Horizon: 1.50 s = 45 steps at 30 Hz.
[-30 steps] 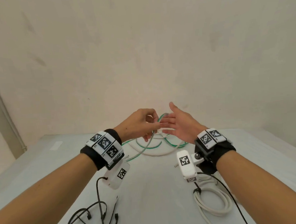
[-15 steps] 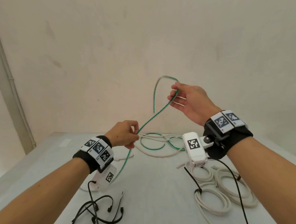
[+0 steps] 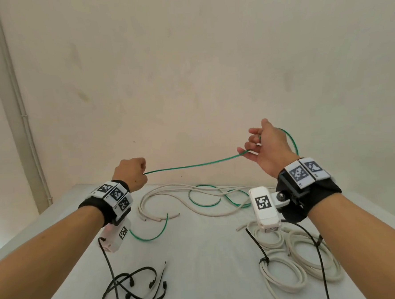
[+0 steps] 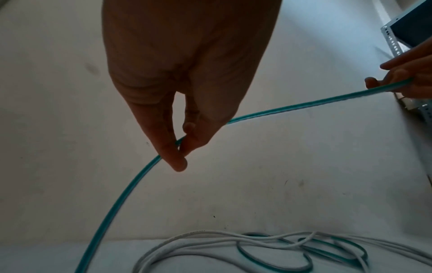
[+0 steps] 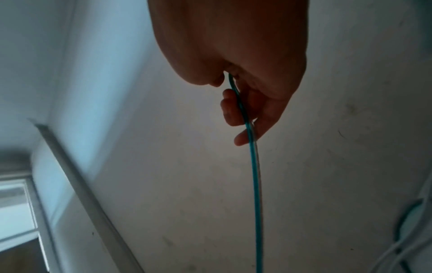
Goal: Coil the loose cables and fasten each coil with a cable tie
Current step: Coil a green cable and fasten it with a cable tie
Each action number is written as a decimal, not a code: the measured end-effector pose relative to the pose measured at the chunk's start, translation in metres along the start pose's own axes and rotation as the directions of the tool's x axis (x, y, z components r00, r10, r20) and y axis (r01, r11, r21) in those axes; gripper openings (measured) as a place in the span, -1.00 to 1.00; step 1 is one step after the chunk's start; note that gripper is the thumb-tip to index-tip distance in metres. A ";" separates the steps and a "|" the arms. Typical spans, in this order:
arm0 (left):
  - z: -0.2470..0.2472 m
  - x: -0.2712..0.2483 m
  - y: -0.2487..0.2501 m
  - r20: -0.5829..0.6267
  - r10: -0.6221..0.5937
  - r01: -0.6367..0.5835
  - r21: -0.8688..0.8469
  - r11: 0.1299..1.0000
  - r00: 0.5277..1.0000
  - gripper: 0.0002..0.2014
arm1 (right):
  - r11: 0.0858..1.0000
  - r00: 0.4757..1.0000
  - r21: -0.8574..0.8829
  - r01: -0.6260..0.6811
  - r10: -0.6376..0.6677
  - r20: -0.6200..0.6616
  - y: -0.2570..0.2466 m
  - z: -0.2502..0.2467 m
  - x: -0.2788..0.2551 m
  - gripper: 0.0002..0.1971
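A thin green cable [image 3: 193, 165] stretches in the air between my two hands above the table. My left hand [image 3: 133, 174] pinches it between thumb and forefinger [image 4: 177, 162]. My right hand [image 3: 261, 145], raised higher at the right, holds the other part with curled fingers [image 5: 233, 114]; the cable [image 5: 254, 184] loops behind that hand. The rest of the green cable [image 3: 204, 199] lies tangled with a loose white cable [image 3: 171, 190] near the back of the table. Both lie low in the left wrist view, where the green cable [image 4: 117, 203] hangs below my fingers.
Two tied white cable coils [image 3: 291, 259] lie at the front right, one with a black tie [image 3: 263, 259]. Several black cable ties [image 3: 142, 289] lie loose at the front left. The white table [image 3: 209, 252] meets a pale wall at the back.
My hands have drawn apart. The right hand swung out to the right and the left one rose, pulling the green cable into a nearly straight line between them.
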<state>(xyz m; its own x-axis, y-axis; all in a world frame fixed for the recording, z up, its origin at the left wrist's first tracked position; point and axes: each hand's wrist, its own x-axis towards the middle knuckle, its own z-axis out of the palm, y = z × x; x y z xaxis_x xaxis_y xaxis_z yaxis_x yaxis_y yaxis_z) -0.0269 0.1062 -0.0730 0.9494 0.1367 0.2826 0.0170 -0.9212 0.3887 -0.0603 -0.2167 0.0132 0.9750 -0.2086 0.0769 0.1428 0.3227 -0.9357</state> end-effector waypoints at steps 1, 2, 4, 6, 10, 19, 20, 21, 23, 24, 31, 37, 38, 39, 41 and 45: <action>-0.001 -0.001 0.002 0.045 -0.013 0.013 0.005 1.000 0.999 -0.85 | 0.998 1.000 -0.062 0.013 -0.013 0.014 0.003 0.001 -0.002 -0.63; -0.001 -0.003 0.004 0.120 -0.025 0.024 0.004 1.000 0.993 -0.85 | 0.991 0.998 -0.133 0.031 -0.025 0.049 0.007 0.002 -0.004 -0.61; 0.000 -0.004 0.010 0.293 -0.021 0.023 -0.005 1.000 0.956 -0.87 | 0.955 0.986 -0.284 0.086 -0.040 0.165 0.014 0.006 -0.010 -0.57; -0.003 -0.003 0.022 0.349 0.044 -0.001 -0.121 0.993 0.936 -0.85 | 0.874 0.956 -0.455 0.170 -0.033 0.293 0.020 0.012 -0.016 -0.53; -0.024 -0.014 0.065 0.306 0.167 0.148 -0.782 0.605 0.937 -0.61 | 0.563 0.847 -0.705 0.431 0.017 0.532 0.033 0.026 -0.031 -0.60; -0.065 -0.023 0.131 0.462 0.381 0.524 -0.848 -0.072 0.801 -0.70 | 0.435 0.746 -0.730 0.527 0.174 0.642 0.076 0.033 -0.047 -0.59; -0.067 -0.021 0.132 0.474 0.382 0.553 -0.823 -0.128 0.794 -0.70 | 0.497 0.743 -0.716 0.490 0.192 0.641 0.080 0.031 -0.047 -0.59; -0.068 -0.019 0.133 0.470 0.390 0.557 -0.818 -0.144 0.792 -0.68 | 0.583 0.736 -0.686 0.435 0.208 0.644 0.083 0.028 -0.045 -0.59; -0.069 -0.019 0.132 0.438 0.415 0.527 -0.840 -0.128 0.798 -0.67 | 0.727 0.720 -0.612 0.311 0.240 0.651 0.083 0.020 -0.039 -0.57; -0.070 -0.020 0.130 0.418 0.428 0.515 -0.846 -0.138 0.801 -0.67 | 0.764 0.716 -0.590 0.263 0.256 0.650 0.083 0.016 -0.035 -0.55; -0.077 -0.022 0.115 0.400 0.495 0.491 -0.869 -0.063 0.771 -0.70 | 0.694 0.787 -0.687 0.217 0.292 0.544 0.083 -0.016 -0.004 -0.60; -0.067 -0.040 0.112 0.533 0.543 0.455 -0.844 0.283 0.650 -0.69 | 0.438 0.828 -0.777 0.451 0.120 0.548 0.069 -0.014 0.009 -0.53; -0.061 -0.044 0.111 0.579 0.526 0.431 -0.815 0.387 0.623 -0.69 | 0.444 0.839 -0.770 0.458 0.071 0.540 0.064 -0.011 0.012 -0.54; -0.054 -0.048 0.110 0.629 0.498 0.409 -0.772 0.486 0.596 -0.70 | 0.442 0.846 -0.763 0.472 0.014 0.532 0.060 -0.007 0.014 -0.56; -0.035 -0.055 0.110 0.709 0.418 0.391 -0.679 0.621 0.568 -0.71 | 0.386 0.843 -0.761 0.521 -0.094 0.530 0.051 0.003 0.014 -0.61; -0.003 -0.055 0.112 0.698 0.263 0.463 -0.664 0.588 0.666 -0.67 | 0.185 0.716 -0.696 0.693 -0.289 0.636 0.047 0.028 -0.002 -0.69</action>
<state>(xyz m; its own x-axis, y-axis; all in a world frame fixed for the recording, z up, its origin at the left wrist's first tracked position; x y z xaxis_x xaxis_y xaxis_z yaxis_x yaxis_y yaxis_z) -0.0786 -0.0036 -0.0426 0.8557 -0.4056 -0.3213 0.2412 -0.2366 0.9412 -0.0509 -0.1752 -0.0208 0.7649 0.3441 0.5445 0.5837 -0.7279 -0.3599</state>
